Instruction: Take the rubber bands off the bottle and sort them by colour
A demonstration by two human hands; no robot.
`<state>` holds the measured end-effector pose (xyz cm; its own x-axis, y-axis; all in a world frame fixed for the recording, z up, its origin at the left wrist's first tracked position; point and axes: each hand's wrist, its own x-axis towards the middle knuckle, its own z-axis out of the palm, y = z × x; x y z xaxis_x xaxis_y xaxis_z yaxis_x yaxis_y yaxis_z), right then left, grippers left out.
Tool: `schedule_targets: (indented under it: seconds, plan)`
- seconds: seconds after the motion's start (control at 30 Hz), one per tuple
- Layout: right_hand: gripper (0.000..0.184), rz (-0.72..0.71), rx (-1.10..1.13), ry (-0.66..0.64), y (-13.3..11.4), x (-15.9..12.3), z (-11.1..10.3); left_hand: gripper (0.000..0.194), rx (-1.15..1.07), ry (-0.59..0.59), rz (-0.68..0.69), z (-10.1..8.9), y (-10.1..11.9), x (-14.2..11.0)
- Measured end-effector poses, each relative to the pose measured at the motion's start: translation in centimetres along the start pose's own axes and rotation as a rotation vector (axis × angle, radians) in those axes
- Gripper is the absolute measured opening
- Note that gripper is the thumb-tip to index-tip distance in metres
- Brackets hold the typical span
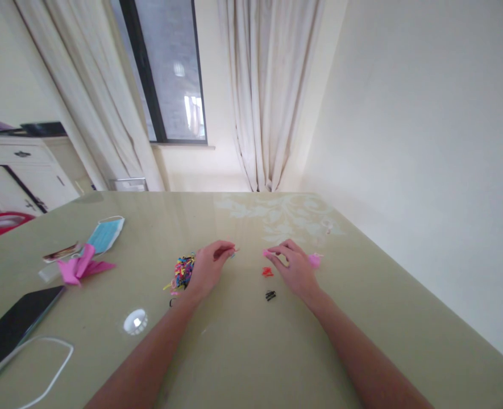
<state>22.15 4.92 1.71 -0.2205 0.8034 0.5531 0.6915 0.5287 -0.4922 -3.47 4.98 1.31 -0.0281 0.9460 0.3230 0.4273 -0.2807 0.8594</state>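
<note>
My left hand is closed in a pinch, with small red and bluish elastic bands showing at its fingertips. Beside and partly behind it lies a heap of multicoloured elastic bands. My right hand pinches pink elastic bands between thumb and forefinger, low over the table; whether they also touch the tabletop I cannot tell. Nearer to me are a small cluster of red bands and a few black bands. A pink item shows partly behind my right hand.
On the glossy table at left lie a black phone, a white cable, a pink folded-paper shape, a blue face mask and a clear round object. A wall borders the right edge.
</note>
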Motion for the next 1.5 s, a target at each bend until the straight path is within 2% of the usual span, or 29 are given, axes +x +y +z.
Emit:
schedule_targets:
  seconds: [0.1,0.2,0.4,0.73,0.83,1.0,1.07,1.17,1.27,1.4,1.5]
  plan:
    - [0.02,-0.035,0.103,-0.033,-2.0,-0.6,1.0,0.021,-0.157,-0.055,0.041,1.0,0.8,-0.4]
    - [0.016,-0.072,0.154,-0.033,-3.0,-0.9,1.2,0.02,-0.163,-0.088,0.089,1.7,1.5,-1.0]
    - [0.009,-0.082,0.194,-0.042,-3.2,-0.9,1.0,0.015,-0.13,-0.114,0.18,2.0,2.1,-1.5]
    - [0.009,-0.053,0.221,-0.031,-3.0,-0.7,0.9,0.021,-0.229,-0.177,0.173,2.1,2.2,-1.6]
    - [0.011,-0.056,0.269,0.003,-3.0,-0.5,0.4,0.025,-0.059,-0.181,0.167,1.5,2.0,-1.4]
    - [0.016,-0.035,0.341,0.073,-2.8,-0.1,-0.6,0.019,0.669,-0.119,0.174,-0.1,0.2,-1.0]
    - [0.018,-0.026,0.325,0.08,-2.4,0.1,-1.1,0.021,0.801,-0.136,0.157,-0.4,-0.6,-0.9]
    - [0.019,-0.017,0.243,0.016,-1.5,0.5,-1.8,0.022,0.833,-0.16,0.134,-0.5,-1.0,-0.8]
    - [0.017,-0.004,0.133,-0.135,-0.3,0.7,-2.1,0.021,0.854,-0.167,0.14,-0.4,-0.9,-0.8]
    - [0.008,0.036,0.04,-0.271,0.7,0.6,-1.5,0.023,0.901,-0.163,0.148,-0.4,-0.7,-0.7]
    - [0.013,0.068,0.008,-0.307,0.8,0.3,-0.9,0.022,0.857,-0.126,0.136,-0.3,-0.7,-0.6]
